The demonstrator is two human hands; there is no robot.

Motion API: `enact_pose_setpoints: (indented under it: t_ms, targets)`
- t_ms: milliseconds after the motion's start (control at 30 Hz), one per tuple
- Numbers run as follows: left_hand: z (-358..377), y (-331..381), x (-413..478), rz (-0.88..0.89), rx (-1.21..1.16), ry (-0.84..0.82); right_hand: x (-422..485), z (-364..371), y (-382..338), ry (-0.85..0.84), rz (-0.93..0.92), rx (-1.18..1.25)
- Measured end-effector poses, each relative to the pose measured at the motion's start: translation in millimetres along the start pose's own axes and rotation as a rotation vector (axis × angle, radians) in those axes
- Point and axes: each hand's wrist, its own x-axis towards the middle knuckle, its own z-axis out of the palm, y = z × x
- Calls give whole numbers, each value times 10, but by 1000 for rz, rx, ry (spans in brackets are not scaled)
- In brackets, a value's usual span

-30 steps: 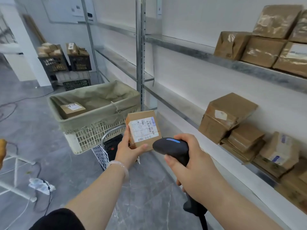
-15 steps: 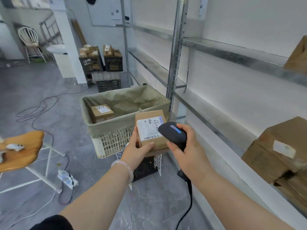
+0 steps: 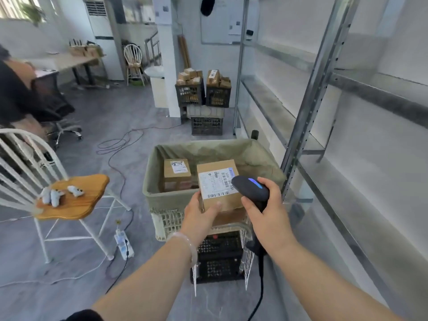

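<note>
Grey floor (image 3: 76, 295) and bare shelving (image 3: 308, 112) surrounded a lined basket (image 3: 151, 181), over whose near rim the left hand (image 3: 199, 218) pinched a labelled box (image 3: 217, 184) while the right hand (image 3: 266, 214) clenched a scanner (image 3: 251, 188) just beside it; that shallow pinch could let it tip.

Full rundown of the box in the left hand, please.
The box is small, brown cardboard, closed. A white shipping label with barcodes and printed text covers most of its upturned face. It is held tilted above the near rim of the lined basket. The left hand grips its lower corner, thumb on top; the scanner overlaps its right edge.
</note>
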Motion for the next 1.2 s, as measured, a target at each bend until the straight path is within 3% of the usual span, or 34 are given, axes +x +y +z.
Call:
enact_pose_setpoints:
  t_ms: [367, 633, 800, 967, 1200]
  targets:
    - [-514, -41, 1274, -50, 63, 72, 1195, 975, 172, -120, 50, 25]
    - [-1316, -316, 2333, -206, 141, 90, 1948, 2160, 278, -186, 135, -28]
    - [-1611, -502, 2673, -282, 285, 67, 2144, 2459, 381, -185, 197, -69]
    - [-1552, -465, 2895, -108, 477, 2, 2141, 2383, 404, -84, 204, -88]
    - [-737, -196, 2866, 219, 731, -327, 1767, 1713, 386, 161, 221, -86]
